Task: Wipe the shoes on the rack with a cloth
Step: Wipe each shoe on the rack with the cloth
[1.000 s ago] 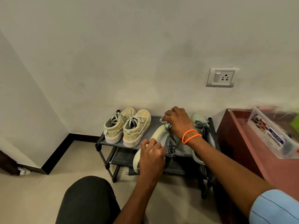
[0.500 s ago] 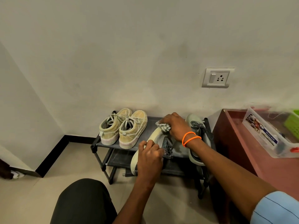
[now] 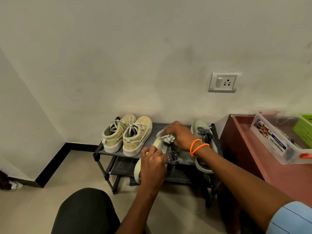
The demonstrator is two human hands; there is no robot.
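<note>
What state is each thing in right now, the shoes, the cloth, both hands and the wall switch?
Grey sneaker: tipped on its side, held over the rack's front edge.
Cloth: bunched, pressed on that sneaker.
Right hand: closed on the cloth.
Left hand: gripping the sneaker.
Second grey sneaker: upright on the top shelf.
Tan sneakers: upright, side by side.
Wall switch: position unclear.

You have a dark two-tier shoe rack (image 3: 116, 152) standing on the pale tiled floor (image 3: 70, 168) against the wall. On its top shelf sit a pair of tan sneakers (image 3: 126, 135) at the left and a grey-green shoe (image 3: 202, 146) at the right end.
</note>
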